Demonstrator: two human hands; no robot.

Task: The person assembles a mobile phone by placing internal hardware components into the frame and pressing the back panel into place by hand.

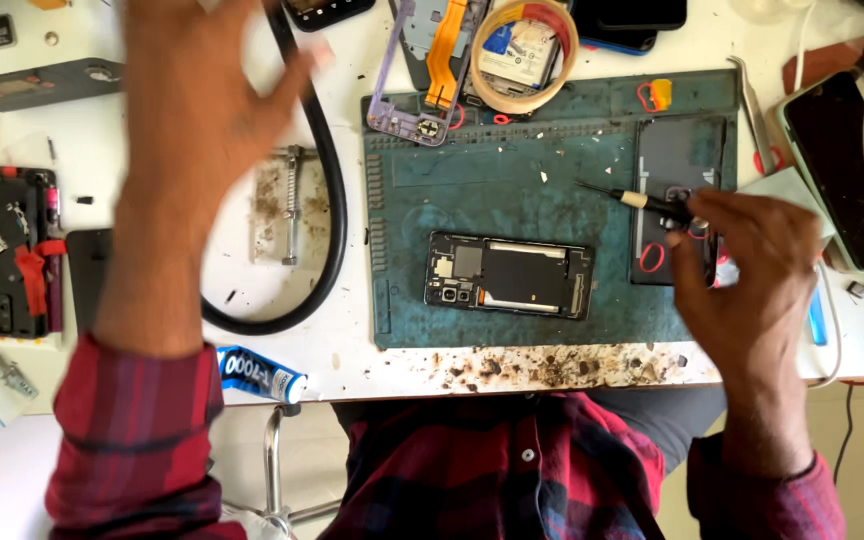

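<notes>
An opened phone body (509,274) lies flat in the middle of a dark green work mat (512,180), its inner parts showing. My right hand (747,270) is at the mat's right edge, shut on a small screwdriver (632,198) whose thin tip points left over the mat, apart from the phone. Under that hand lies a dark phone back panel (674,160). My left hand (202,100) is raised and blurred over the white table at the left, fingers spread, holding nothing, above a thick black cable (327,200).
A taken-apart phone with red tape (14,250) lies far left, a blue glue tube (260,374) at the table's front edge. A tape roll (522,50) and purple phone frame (397,95) sit at the back. Another phone (837,165) and tweezers (757,115) are at the right.
</notes>
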